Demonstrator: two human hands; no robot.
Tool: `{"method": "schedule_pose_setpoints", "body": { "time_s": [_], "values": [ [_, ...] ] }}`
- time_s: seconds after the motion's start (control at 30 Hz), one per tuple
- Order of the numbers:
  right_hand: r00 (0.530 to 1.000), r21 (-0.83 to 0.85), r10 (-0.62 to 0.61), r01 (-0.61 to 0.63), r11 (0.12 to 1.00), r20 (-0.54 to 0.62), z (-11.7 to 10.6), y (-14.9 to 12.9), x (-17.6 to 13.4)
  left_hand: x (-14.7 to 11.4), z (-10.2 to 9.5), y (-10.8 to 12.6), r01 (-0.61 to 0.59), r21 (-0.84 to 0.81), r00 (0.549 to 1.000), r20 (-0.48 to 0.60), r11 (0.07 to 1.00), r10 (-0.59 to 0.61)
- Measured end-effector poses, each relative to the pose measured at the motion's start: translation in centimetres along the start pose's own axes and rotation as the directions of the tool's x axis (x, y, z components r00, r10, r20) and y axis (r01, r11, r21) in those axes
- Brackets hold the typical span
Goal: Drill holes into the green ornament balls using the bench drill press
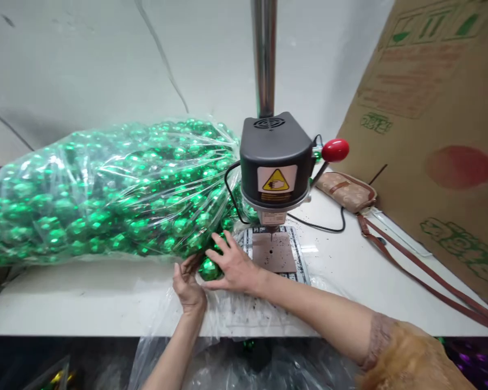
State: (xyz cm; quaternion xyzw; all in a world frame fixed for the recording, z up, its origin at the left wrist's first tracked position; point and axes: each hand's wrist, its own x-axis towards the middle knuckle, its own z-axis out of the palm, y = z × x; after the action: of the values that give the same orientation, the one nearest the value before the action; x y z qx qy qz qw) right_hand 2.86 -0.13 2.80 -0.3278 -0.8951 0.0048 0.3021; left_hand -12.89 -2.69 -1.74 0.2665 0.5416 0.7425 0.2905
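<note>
A big clear plastic bag full of shiny green faceted balls lies across the table, its gathered mouth beside a small bench drill press. At the bag's lower right edge is one green ball. My right hand reaches in from the right with its fingers and thumb around this ball. Just left of it, my left hand is cupped under the bag's edge, thumb apart, fingertips partly hidden; no held thing shows in it. Under the drill, a flat brown plate with a small hole lies on the drill's base.
A red-knobbed lever sticks out at the drill's right. Behind it lie a patterned pouch and its brown strap. A large cardboard box stands at the right. Loose plastic film hangs over the table's front edge. Dark shavings dot the base.
</note>
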Motion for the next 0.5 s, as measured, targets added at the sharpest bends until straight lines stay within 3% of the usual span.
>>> {"method": "schedule_pose_setpoints", "body": {
  "time_s": [0.13, 0.27, 0.33, 0.4, 0.5],
  "values": [
    [0.999, -0.11, -0.034, 0.034, 0.993, -0.001, 0.0, -0.8, -1.3, -0.4, 0.1, -0.4, -0.179, 0.203, 0.983, 0.082, 0.963, 0.165],
    [0.999, -0.209, -0.021, 0.011, 0.978, -0.044, -0.8, -1.7, -2.3, -0.8, 0.1, -0.7, -0.337, 0.275, 0.94, 0.145, 0.9, 0.308],
    [0.996, -0.247, -0.01, -0.011, 0.969, -0.086, -2.3, -2.2, -2.5, -0.8, 0.0, -0.6, -0.469, 0.368, 0.883, 0.21, 0.803, 0.419],
    [0.991, -0.257, -0.052, 0.019, 0.966, -0.121, -4.6, -2.5, -3.0, -0.8, 0.0, -0.3, -0.604, 0.473, 0.797, 0.336, 0.641, 0.503],
    [0.966, -0.195, -0.206, 0.174, 0.965, -0.158, -8.7, -1.5, -5.3, -0.9, 0.2, 0.1, -0.706, 0.541, 0.703, 0.464, 0.456, 0.539]
  ]
}}
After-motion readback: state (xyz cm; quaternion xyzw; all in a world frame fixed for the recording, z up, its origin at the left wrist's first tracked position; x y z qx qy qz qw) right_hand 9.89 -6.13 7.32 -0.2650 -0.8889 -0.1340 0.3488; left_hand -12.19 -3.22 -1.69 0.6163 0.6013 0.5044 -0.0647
